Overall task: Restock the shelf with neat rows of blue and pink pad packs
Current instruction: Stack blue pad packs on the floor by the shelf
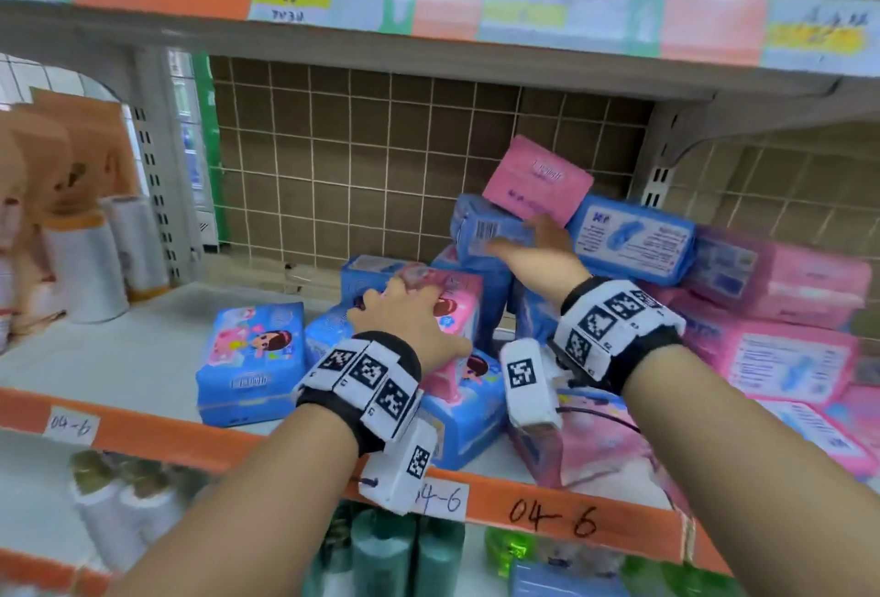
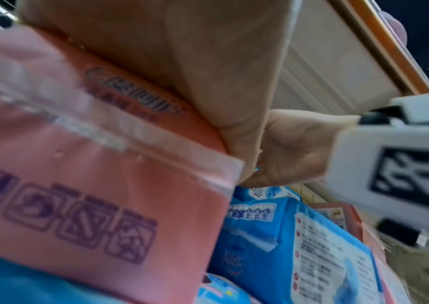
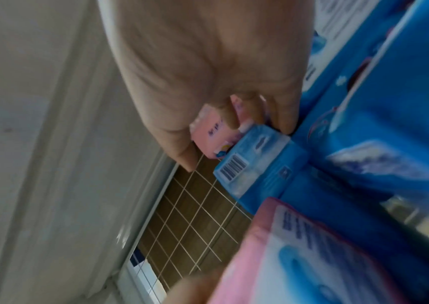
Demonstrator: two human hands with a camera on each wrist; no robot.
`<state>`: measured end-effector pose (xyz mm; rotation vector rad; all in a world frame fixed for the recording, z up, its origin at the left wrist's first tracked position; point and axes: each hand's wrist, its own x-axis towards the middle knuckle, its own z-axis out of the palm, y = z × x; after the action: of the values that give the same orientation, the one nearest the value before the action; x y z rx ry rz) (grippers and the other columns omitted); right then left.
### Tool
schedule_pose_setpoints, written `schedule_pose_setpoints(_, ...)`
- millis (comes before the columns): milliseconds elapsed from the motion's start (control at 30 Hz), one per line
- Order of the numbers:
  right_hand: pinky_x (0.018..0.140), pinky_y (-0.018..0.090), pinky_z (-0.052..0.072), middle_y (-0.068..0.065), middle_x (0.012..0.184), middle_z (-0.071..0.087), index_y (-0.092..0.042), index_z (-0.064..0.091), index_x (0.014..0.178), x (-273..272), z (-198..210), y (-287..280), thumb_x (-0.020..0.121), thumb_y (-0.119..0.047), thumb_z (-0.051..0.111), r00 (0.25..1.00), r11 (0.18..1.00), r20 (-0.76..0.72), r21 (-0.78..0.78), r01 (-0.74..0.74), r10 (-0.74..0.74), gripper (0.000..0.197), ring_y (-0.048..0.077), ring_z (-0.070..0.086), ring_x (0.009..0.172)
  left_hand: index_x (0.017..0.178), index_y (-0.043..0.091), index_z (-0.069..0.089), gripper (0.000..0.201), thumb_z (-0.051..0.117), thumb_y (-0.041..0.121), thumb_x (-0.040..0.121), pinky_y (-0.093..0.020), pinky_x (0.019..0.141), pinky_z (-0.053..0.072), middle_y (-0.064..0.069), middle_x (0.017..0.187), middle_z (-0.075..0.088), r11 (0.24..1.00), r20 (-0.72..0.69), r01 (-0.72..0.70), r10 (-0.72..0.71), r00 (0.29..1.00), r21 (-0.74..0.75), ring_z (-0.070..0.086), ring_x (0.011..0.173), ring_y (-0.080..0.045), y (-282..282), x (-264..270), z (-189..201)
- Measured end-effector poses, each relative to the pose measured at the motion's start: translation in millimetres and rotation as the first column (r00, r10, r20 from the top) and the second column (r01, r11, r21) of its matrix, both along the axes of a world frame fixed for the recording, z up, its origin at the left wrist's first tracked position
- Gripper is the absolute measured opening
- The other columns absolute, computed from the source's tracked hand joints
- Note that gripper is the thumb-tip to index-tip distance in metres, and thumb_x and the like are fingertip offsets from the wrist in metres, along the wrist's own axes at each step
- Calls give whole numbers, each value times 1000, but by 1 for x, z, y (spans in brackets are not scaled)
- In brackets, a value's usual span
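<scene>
From the head view, both arms are in on the shelf (image 1: pixel 119 358), and it's a jumble: blue and pink packs heaped at the right, nothing lined up. The left hand (image 1: pixel 405 315) lies palm-down on a pink-and-blue cartoon pack (image 1: pixel 457 306) in the middle of the heap, fingers curved over its top. The right hand (image 1: pixel 538 248) reaches higher, to a blue barcode pack (image 1: pixel 485 227) tilted near the top, with a small pink pack (image 1: pixel 538 179) perched on it at an angle. One blue pack (image 1: pixel 252 358) stands apart to the left, upright. So we're early, I'd say: sorting the heap, no rows yet.

Left wrist view: glossy pink film with a crimped clear seam, the pink pack (image 2: pixel 91 174) under the palm, soft and pillowy. The left hand (image 2: pixel 208 72) presses on it; a full grasp I cannot confirm.

Right wrist view: the right hand (image 3: pixel 208 72) has fingers curled around the end of the small pink pack (image 3: pixel 208 135), just above the blue barcode pack (image 3: pixel 255 164). That slick wrapper will slide. Next move, in my judgement: lift the top packs clear without toppling the heap, then stand them squarely on the bare shelf at the left.
</scene>
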<state>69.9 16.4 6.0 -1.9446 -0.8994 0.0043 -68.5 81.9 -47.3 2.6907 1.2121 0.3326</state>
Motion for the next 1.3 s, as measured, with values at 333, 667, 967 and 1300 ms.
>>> schedule_pose_setpoints(333,104,40,33,19,146,25,0,10,141,-3,13,52,66,-52,75,936,942,-139,-148,302,-322,112,34,34,131,134,40,29,79,59,65,65,-49,98,32,-5,144,23,993,-45,-111,109,993,-37,28,129,-35,37,-39,2)
schedule_pose_setpoints(667,96,43,42,18,135,37,-8,8,140,-6,-1,52,71,-42,70,937,957,-238,76,280,-256,99,37,48,117,136,37,28,78,55,63,67,-50,98,30,-5,145,22,993,-46,-120,119,992,-21,25,130,-34,45,-42,-3)
schedule_pose_setpoints(967,70,35,53,1,106,60,-19,45,112,-33,-19,-9,74,-33,71,888,959,-448,281,29,104,48,16,61,88,135,18,33,91,65,65,65,-51,102,28,-15,140,34,996,183,-80,84,979,-30,31,129,-36,42,-20,11)
schedule_pose_setpoints(1300,81,25,51,-19,111,55,-33,43,114,-38,-1,-91,75,-19,74,948,913,-105,320,-255,301,52,3,60,102,144,33,14,127,82,52,38,-38,111,34,5,142,39,769,752,634,-367,547,-86,41,130,-11,8,-29,34)
